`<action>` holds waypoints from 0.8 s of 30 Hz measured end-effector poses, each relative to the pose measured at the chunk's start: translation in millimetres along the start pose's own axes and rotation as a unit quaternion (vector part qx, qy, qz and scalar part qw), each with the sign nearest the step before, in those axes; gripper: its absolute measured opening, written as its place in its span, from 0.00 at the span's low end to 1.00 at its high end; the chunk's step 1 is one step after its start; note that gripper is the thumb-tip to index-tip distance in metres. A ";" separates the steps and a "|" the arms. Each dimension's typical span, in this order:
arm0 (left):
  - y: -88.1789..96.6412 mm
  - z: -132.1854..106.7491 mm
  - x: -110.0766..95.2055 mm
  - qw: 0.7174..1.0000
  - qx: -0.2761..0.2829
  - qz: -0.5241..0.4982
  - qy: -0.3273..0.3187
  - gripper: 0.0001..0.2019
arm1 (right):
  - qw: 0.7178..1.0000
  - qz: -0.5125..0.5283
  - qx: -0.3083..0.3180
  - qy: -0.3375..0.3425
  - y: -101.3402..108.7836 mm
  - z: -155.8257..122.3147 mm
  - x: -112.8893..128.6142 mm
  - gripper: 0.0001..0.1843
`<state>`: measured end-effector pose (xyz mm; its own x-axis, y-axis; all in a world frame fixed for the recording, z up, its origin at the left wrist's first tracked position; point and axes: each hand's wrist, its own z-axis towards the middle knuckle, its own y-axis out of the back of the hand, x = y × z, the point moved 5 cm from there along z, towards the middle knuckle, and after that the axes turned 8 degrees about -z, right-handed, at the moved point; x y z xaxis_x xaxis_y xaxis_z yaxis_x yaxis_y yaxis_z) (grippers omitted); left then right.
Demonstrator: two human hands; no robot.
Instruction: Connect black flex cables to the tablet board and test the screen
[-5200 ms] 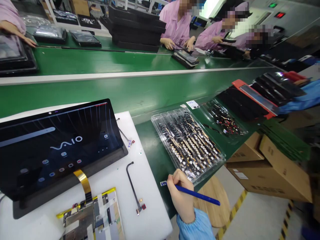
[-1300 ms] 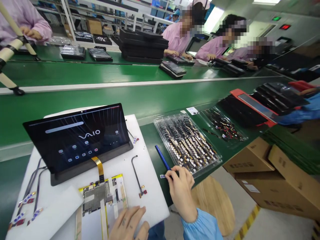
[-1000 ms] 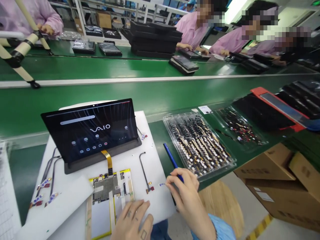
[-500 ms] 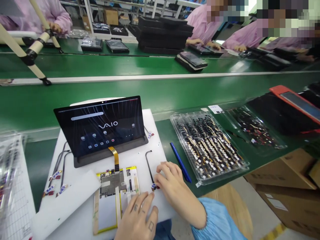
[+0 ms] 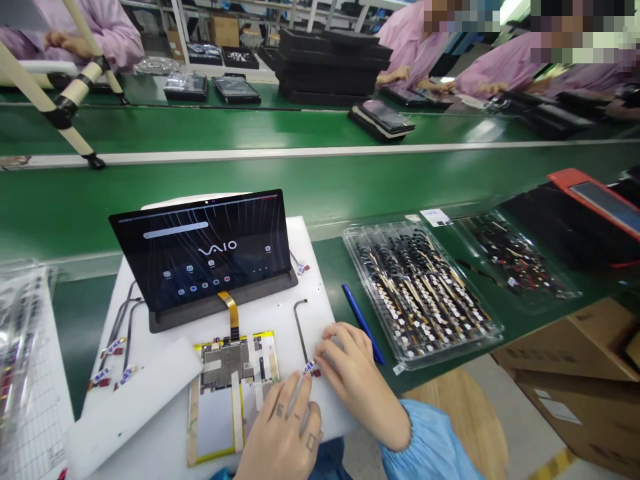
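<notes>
My right hand [image 5: 353, 367] pinches the small labelled end [image 5: 311, 367] of a thin black flex cable [image 5: 300, 327] on the white work board [image 5: 320, 280]. My left hand [image 5: 280, 430] rests at the board's near edge, by a circuit board [image 5: 223, 363] on a yellow-edged battery pack [image 5: 213, 427]. A thin pale strip [image 5: 295, 393] runs from its fingers toward the cable end. A gold ribbon cable [image 5: 230, 313] links that board to a lit VAIO tablet [image 5: 200, 250] standing in a dark case. A blue pen [image 5: 363, 331] lies beyond my right hand.
Clear trays of cables [image 5: 420, 293] sit on the green bench to the right. Labelled flex cables [image 5: 117, 333] and a white foam sheet [image 5: 140, 400] lie left. Cardboard boxes [image 5: 565, 367] and a wooden stool [image 5: 460, 427] are lower right. Co-workers in pink smocks sit beyond the conveyor.
My right hand has put the blue pen down on the bench and moved left onto the cable end. A pale strip now shows by my left hand's fingers.
</notes>
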<state>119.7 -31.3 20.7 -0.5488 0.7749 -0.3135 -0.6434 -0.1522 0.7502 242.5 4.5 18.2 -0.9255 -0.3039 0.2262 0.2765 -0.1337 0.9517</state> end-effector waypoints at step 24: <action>-12.2 -12.3 -3.5 0.997 0.064 0.040 -0.008 0.15 | 0.999 0.003 -0.008 0.046 0.8 4.7 9.5 0.10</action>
<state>122.8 -39.7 5.5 -0.5861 0.7737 -0.2407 -0.5243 -0.1356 0.8407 232.7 6.0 22.1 -0.8964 -0.3901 0.2104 0.2860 -0.1463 0.9470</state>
